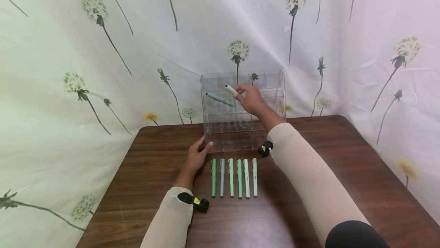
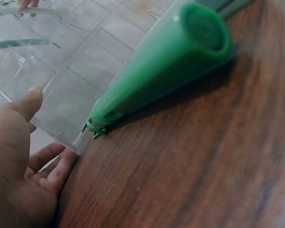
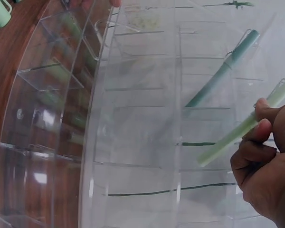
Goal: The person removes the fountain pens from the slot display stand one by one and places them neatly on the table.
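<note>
My right hand (image 1: 252, 99) pinches a pale green pen (image 3: 228, 140) between thumb and fingers. It holds the pen slanted in front of the upper rows of a clear plastic organizer (image 1: 228, 127). A teal pen (image 3: 223, 69) leans at an angle in one of the compartments, left of the held pen in the head view. Down at the organizer's lower left corner, my left hand (image 1: 197, 156) grips the side, its thumb (image 2: 31, 102) on the front edge and its fingers around the outside.
Several capped pens lie in a row on the wooden table (image 1: 144, 187) before the organizer, among them a dark green pen (image 1: 213, 179), a grey-green pen (image 1: 222, 179) and a whitish pen (image 1: 254, 177). A flower-printed curtain (image 1: 192, 57) hangs behind.
</note>
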